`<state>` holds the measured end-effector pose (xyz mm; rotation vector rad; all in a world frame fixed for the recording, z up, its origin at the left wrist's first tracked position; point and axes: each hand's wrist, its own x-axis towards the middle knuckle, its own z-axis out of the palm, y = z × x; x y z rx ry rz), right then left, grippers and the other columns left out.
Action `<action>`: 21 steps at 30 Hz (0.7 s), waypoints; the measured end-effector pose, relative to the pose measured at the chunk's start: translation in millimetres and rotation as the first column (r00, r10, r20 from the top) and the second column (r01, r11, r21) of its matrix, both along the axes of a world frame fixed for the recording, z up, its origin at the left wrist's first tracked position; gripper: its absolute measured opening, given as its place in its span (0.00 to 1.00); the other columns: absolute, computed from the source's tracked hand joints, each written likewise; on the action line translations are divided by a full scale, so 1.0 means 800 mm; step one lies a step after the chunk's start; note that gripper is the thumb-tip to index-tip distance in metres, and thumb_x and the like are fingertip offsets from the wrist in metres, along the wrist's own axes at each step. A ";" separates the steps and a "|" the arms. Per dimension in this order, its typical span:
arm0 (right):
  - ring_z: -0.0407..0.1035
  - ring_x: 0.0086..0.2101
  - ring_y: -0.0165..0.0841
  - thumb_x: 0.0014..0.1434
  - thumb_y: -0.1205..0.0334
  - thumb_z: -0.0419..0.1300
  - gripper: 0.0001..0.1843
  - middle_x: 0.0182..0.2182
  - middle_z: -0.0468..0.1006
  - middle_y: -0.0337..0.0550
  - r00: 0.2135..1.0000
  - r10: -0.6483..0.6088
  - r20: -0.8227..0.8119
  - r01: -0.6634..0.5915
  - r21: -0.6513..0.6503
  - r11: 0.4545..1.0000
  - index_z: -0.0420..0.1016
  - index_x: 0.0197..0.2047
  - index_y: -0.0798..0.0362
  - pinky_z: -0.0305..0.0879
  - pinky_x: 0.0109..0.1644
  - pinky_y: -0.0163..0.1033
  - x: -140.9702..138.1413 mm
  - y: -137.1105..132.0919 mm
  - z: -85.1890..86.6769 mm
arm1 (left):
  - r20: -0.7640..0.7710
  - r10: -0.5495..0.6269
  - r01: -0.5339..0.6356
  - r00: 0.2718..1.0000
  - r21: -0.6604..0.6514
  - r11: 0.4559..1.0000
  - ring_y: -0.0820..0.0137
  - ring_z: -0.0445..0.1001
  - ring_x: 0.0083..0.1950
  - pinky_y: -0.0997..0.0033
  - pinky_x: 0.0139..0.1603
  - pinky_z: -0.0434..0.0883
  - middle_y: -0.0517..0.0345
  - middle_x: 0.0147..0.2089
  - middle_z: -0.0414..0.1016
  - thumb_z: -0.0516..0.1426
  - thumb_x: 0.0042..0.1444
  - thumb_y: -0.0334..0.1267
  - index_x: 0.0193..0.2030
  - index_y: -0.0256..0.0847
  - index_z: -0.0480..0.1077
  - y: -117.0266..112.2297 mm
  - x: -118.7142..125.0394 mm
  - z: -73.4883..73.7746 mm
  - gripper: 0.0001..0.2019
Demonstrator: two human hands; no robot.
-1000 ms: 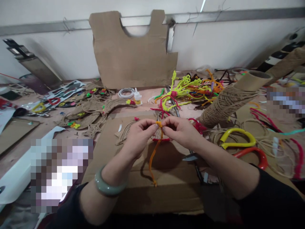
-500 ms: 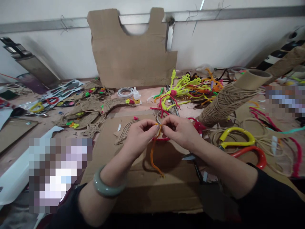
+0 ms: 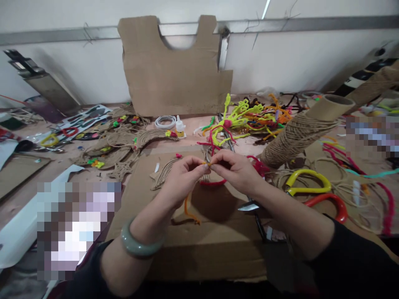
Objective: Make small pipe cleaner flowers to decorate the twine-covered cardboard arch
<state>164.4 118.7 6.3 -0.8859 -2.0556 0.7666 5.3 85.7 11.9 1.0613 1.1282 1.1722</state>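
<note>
An orange pipe cleaner (image 3: 188, 211) is pinched at its upper end between my two hands, and its loose tail hangs below. My left hand (image 3: 187, 176), with a jade-green bangle on the wrist, grips it with thumb and forefinger. Fingertip to fingertip with it, my right hand (image 3: 235, 170) pinches the same piece. The bit between the fingers is small and mostly hidden. Behind the hands lie a twine-wrapped crescent (image 3: 162, 174) and a red pipe cleaner (image 3: 215, 183), both on a cardboard sheet (image 3: 140, 207).
Scissors with yellow and red handles (image 3: 311, 182) lie by my right forearm, blade (image 3: 249, 206) pointing left. A twine-wound tube (image 3: 289, 137) stands behind them. Yellow pipe-cleaner flowers (image 3: 246, 110), a glue bottle (image 3: 180, 126) and twine shapes (image 3: 115, 141) lie farther back.
The orange pipe cleaner's tail has swung left and now hangs nearer my left hand. Both hands keep their pinch in nearly the same place. The view has shifted slightly.
</note>
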 end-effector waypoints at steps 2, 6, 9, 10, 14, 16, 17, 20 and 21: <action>0.66 0.31 0.27 0.55 0.68 0.55 0.03 0.30 0.73 0.40 0.998 0.016 0.064 -0.024 0.120 0.992 0.70 0.33 0.54 0.62 0.35 0.33 0.004 0.000 0.004 | 0.064 -0.049 0.051 0.997 -0.040 0.998 0.76 0.68 0.28 0.75 0.34 0.64 0.60 0.24 0.72 0.62 0.44 0.36 0.26 0.36 0.70 0.000 -0.001 0.003 0.07; 0.69 0.34 0.29 0.59 0.68 0.52 0.08 0.33 0.77 0.43 0.984 0.051 0.169 -0.109 0.355 0.928 0.72 0.37 0.52 0.64 0.38 0.34 0.012 0.000 0.005 | 0.151 -0.138 0.160 0.979 -0.141 0.977 0.76 0.68 0.27 0.75 0.32 0.63 0.58 0.24 0.73 0.65 0.41 0.39 0.26 0.35 0.71 0.001 -0.005 0.003 0.10; 0.70 0.36 0.29 0.60 0.68 0.51 0.10 0.36 0.78 0.43 0.968 0.047 0.248 -0.170 0.506 0.845 0.73 0.40 0.49 0.64 0.39 0.34 0.021 0.002 0.003 | 0.232 -0.172 0.220 0.958 -0.203 0.954 0.77 0.67 0.25 0.76 0.29 0.63 0.59 0.24 0.72 0.65 0.41 0.40 0.27 0.36 0.71 0.001 -0.007 0.001 0.11; 0.71 0.37 0.29 0.60 0.68 0.52 0.10 0.37 0.78 0.43 0.964 0.034 0.265 -0.180 0.549 0.816 0.73 0.41 0.49 0.64 0.40 0.33 0.023 0.003 0.002 | 0.248 -0.181 0.237 0.952 -0.215 0.947 0.77 0.67 0.24 0.76 0.28 0.63 0.59 0.24 0.72 0.65 0.41 0.40 0.27 0.36 0.70 0.001 -0.007 0.000 0.11; 0.71 0.36 0.31 0.59 0.68 0.51 0.11 0.37 0.78 0.43 0.944 -0.016 0.329 -0.208 0.633 0.745 0.73 0.41 0.49 0.64 0.40 0.34 0.030 0.005 0.006 | 0.251 -0.208 0.266 0.946 -0.225 0.937 0.78 0.68 0.24 0.77 0.27 0.63 0.58 0.24 0.73 0.64 0.42 0.39 0.26 0.35 0.70 0.000 -0.008 0.000 0.10; 0.71 0.35 0.31 0.60 0.68 0.50 0.12 0.37 0.78 0.44 0.934 -0.040 0.356 -0.214 0.644 0.734 0.73 0.40 0.50 0.64 0.38 0.35 0.030 0.004 0.010 | 0.233 -0.200 0.253 0.952 -0.227 0.940 0.77 0.69 0.26 0.77 0.28 0.64 0.58 0.24 0.73 0.64 0.42 0.38 0.27 0.35 0.71 0.000 -0.008 0.001 0.09; 0.71 0.35 0.31 0.60 0.69 0.49 0.12 0.36 0.78 0.44 0.931 -0.047 0.361 -0.216 0.652 0.726 0.73 0.39 0.51 0.64 0.38 0.34 0.029 0.003 0.012 | 0.211 -0.191 0.238 0.959 -0.222 0.946 0.77 0.69 0.26 0.78 0.29 0.64 0.58 0.24 0.73 0.64 0.41 0.37 0.27 0.35 0.71 -0.001 -0.007 0.002 0.08; 0.70 0.31 0.30 0.59 0.70 0.49 0.11 0.32 0.78 0.45 0.922 -0.055 0.383 -0.229 0.656 0.719 0.73 0.34 0.54 0.60 0.34 0.34 0.026 0.000 0.015 | 0.067 -0.170 0.178 0.983 -0.163 0.970 0.78 0.69 0.27 0.78 0.30 0.63 0.61 0.25 0.73 0.63 0.41 0.32 0.26 0.36 0.71 0.000 -0.006 0.003 0.06; 0.69 0.30 0.30 0.59 0.69 0.49 0.11 0.29 0.77 0.45 0.916 -0.060 0.397 -0.226 0.632 0.741 0.72 0.33 0.55 0.59 0.33 0.33 0.024 -0.001 0.015 | -0.002 -0.161 0.160 0.987 -0.130 0.979 0.78 0.68 0.26 0.78 0.29 0.63 0.61 0.25 0.73 0.62 0.42 0.32 0.26 0.36 0.71 0.000 -0.005 0.003 0.05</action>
